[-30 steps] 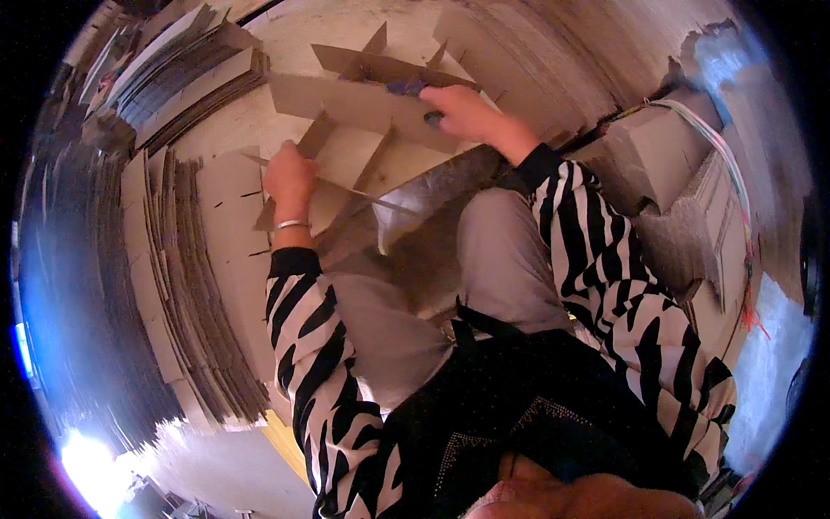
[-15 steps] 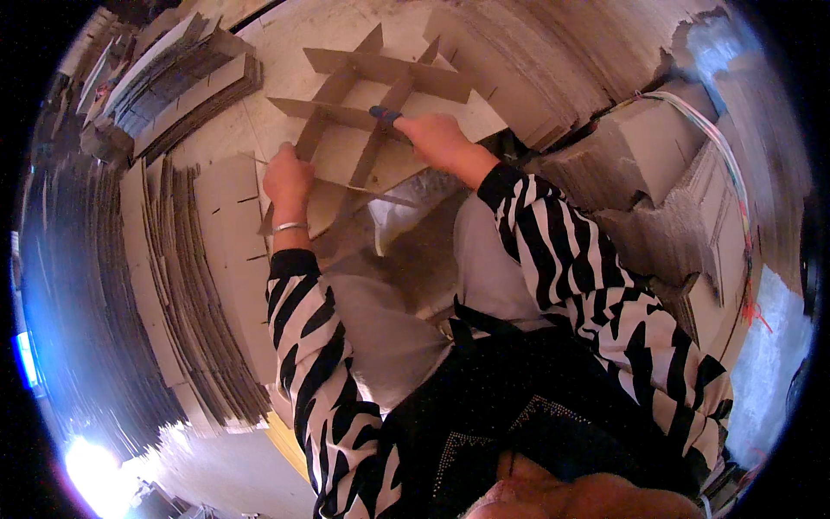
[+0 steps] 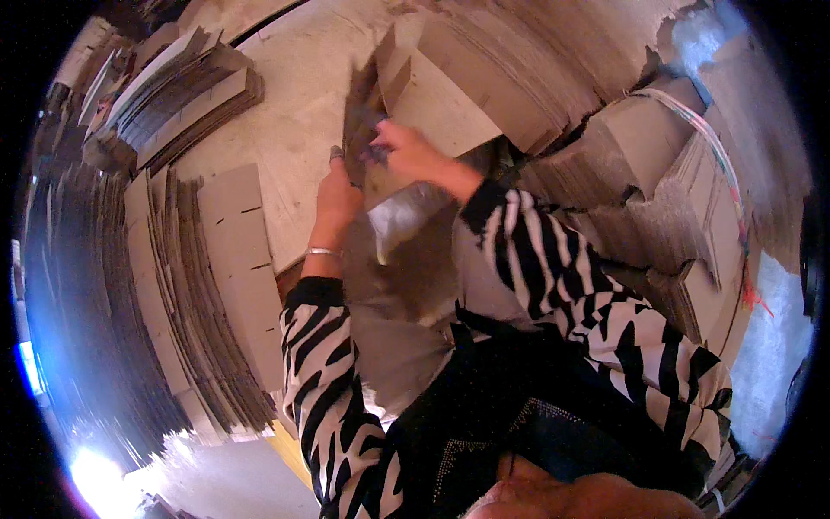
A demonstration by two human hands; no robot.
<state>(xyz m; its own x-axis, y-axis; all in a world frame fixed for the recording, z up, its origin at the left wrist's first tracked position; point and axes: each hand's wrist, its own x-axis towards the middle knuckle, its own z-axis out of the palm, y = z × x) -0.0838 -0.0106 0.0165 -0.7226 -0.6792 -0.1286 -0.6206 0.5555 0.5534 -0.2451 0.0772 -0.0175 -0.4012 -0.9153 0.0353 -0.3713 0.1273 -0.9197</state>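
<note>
Head view: left hand point(image 3: 339, 197) closed round the near end of a cardboard divider point(image 3: 361, 97), likely to steady it; piece sits narrow, collapsed-looking, just ahead of that hand. Right hand point(image 3: 411, 154) at the divider's right side, blurred, can't tell if gripping or only pressing. Slotted cardboard sheets point(image 3: 235, 233) stacked left of the left hand, another cardboard stack point(image 3: 497, 78) beyond the right, presumably for easy reach. Pale board point(image 3: 294, 95) ahead-left of the left hand, seemingly the work surface
</note>
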